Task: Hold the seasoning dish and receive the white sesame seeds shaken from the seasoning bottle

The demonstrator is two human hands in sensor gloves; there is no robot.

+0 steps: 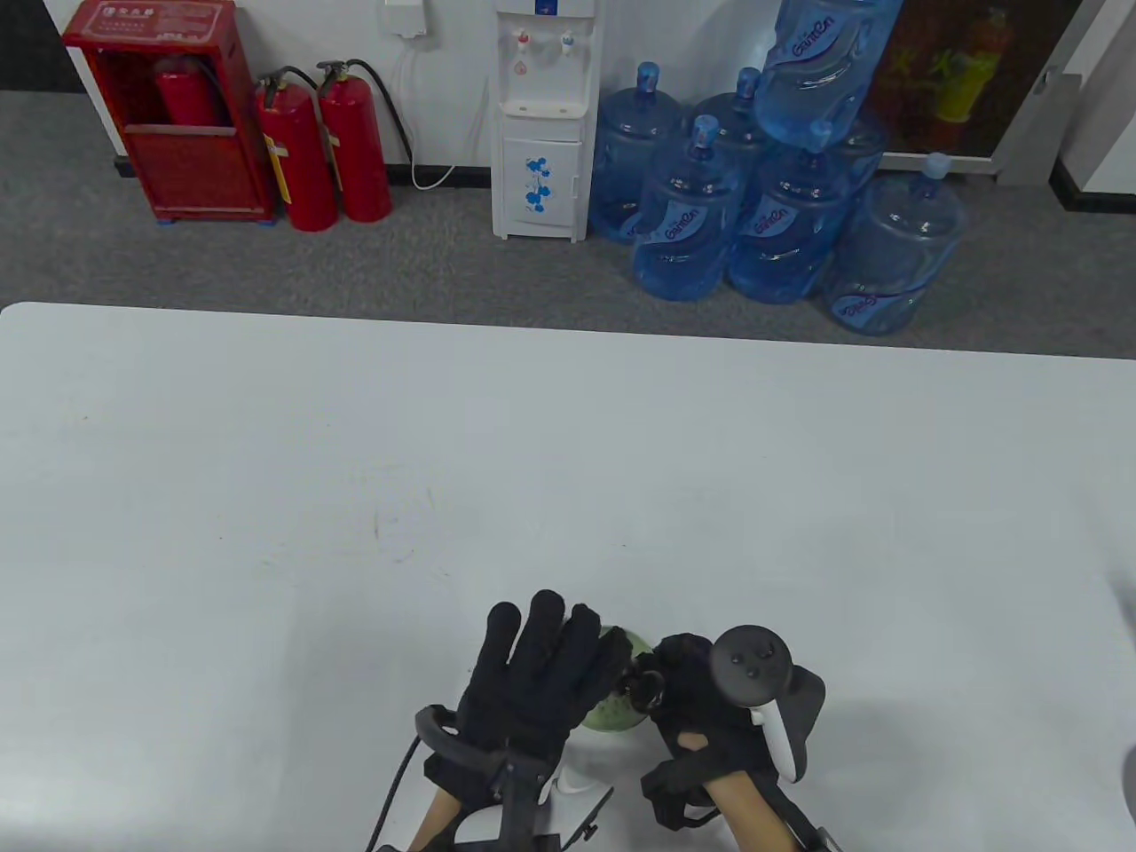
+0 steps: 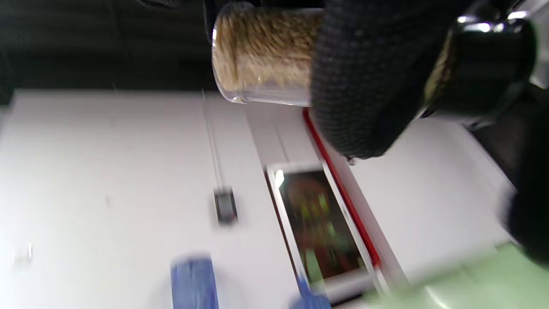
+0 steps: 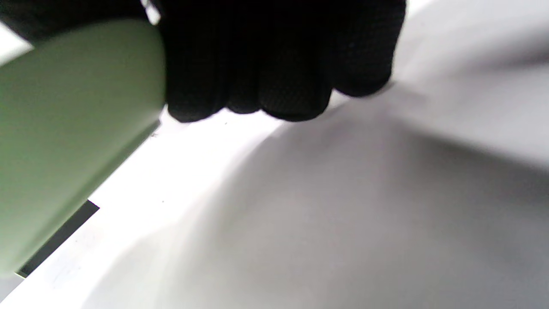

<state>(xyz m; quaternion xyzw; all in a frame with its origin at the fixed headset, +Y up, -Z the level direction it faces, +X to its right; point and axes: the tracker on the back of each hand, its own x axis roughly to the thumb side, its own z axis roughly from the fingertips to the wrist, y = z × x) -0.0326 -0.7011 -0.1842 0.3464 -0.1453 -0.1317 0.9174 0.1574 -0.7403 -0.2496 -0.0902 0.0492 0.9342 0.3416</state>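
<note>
A pale green seasoning dish (image 1: 611,713) sits low at the table's near edge, between my hands. My left hand (image 1: 541,674) reaches over it and grips a clear seasoning bottle (image 2: 261,51) full of pale sesame seeds. The bottle lies sideways, with its black cap (image 1: 645,688) pointing right over the dish. A gloved finger (image 2: 369,77) wraps around the bottle's middle. My right hand (image 1: 697,706) is at the dish's right side, its fingers (image 3: 279,56) curled right beside the dish (image 3: 64,128), which is tilted above the table. Most of the dish is hidden under my hands.
The white table (image 1: 532,444) stretches far ahead and to both sides. On the floor beyond its far edge stand blue water jugs (image 1: 772,222), a white dispenser (image 1: 541,133) and red fire extinguishers (image 1: 328,151).
</note>
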